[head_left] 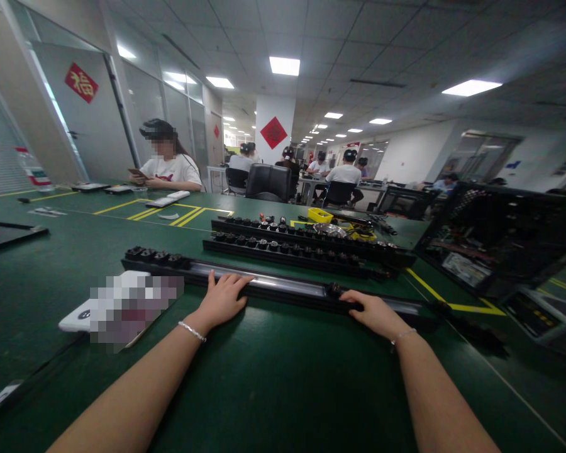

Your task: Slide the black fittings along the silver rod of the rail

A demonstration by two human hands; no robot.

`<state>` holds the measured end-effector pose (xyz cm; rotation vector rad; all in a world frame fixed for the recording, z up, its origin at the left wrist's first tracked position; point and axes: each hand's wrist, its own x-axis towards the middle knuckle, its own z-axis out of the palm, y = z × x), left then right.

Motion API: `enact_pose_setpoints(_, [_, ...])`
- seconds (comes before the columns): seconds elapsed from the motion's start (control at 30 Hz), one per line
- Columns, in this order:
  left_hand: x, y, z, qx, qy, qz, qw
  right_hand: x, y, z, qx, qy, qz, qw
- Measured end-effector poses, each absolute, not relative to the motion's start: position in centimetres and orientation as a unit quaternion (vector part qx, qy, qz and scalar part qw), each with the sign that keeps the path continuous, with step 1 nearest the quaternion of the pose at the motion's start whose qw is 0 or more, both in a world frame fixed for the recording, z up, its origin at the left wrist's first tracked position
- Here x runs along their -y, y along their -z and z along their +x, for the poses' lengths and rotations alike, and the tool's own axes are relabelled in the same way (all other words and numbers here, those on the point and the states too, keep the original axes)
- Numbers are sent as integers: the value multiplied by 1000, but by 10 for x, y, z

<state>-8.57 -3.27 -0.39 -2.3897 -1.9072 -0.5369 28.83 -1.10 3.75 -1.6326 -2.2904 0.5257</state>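
Note:
A long black rail (283, 284), open on top with a shiny inner channel, lies across the green table in front of me. Several black socket modules (155, 255) sit at its left end. My left hand (224, 299) rests over the near edge of the rail with its fingers spread. Farther right, a single black socket module (333, 289) stands in the channel. The bent fingers of my right hand (375, 313) close in at this module's right side, with the thumb low by the rail's front wall. Their exact contact is partly hidden.
Two similar rails (283, 250) filled with sockets lie behind. A white phone (78, 318) is at left. Beyond are a yellow box (319, 215) and a clear dish (330, 230). An open black computer case (495, 239) stands right. A person (172, 167) sits across the table.

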Motion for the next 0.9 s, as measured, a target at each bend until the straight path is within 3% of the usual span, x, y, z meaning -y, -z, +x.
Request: enact_pose_setpoints(0.9, [34, 1, -85, 619, 160, -768, 22, 12, -40, 290, 789, -168, -571, 151])
